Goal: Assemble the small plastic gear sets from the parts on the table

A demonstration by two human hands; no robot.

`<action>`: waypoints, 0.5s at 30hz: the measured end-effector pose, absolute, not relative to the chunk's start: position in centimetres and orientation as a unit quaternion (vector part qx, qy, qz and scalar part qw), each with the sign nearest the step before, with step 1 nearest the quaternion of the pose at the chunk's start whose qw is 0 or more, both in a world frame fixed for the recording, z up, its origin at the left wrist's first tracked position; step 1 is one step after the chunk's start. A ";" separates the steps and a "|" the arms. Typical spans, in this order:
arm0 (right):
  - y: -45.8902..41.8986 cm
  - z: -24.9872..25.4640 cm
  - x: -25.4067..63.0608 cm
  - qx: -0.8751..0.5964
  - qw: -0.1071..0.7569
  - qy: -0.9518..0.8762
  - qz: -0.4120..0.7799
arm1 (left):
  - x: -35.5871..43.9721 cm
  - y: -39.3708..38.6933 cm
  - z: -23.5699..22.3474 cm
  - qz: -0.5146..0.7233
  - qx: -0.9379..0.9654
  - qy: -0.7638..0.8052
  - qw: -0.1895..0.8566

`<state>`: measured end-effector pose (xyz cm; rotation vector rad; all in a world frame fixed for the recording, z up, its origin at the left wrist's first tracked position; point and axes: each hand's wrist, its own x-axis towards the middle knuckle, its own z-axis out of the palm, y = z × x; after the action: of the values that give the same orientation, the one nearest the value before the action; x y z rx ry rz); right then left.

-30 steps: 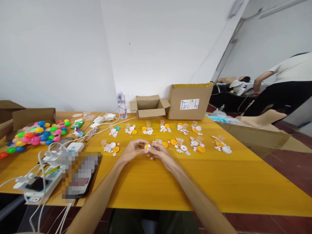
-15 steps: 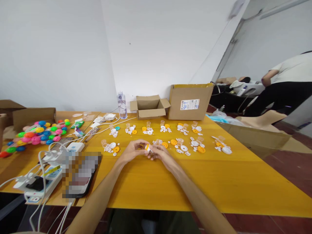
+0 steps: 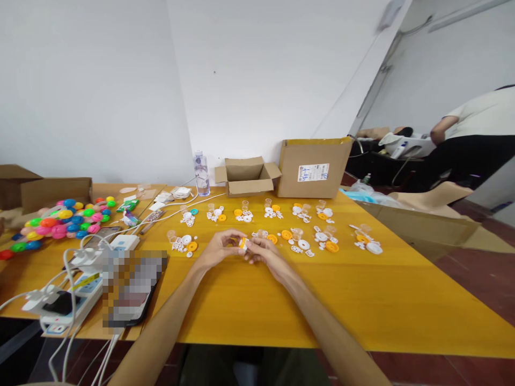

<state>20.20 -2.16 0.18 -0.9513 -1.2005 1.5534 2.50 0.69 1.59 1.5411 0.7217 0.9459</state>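
While both my hands, left (image 3: pixel 224 250) and right (image 3: pixel 260 251), pinch the small orange-and-white piece (image 3: pixel 243 244) between fingertips just above the table (image 3: pixel 257 300), clusters of white and orange plastic parts (image 3: pixel 332 246) lie beyond and to either side of them.

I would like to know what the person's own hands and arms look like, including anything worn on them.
The left hand and right hand are ungloved. The left forearm and right forearm are slender and bare, with no sleeve, watch or bracelet in view. Any small ring would be hard to make out.
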 end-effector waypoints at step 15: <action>-2.0 -0.2 20.2 -0.392 0.467 -0.489 0.623 | 2.6 0.8 1.3 0.387 0.650 0.341 0.558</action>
<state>20.18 -1.95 -0.16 -0.9628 -1.1994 1.5291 2.55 0.81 1.26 1.5335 0.8045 0.9132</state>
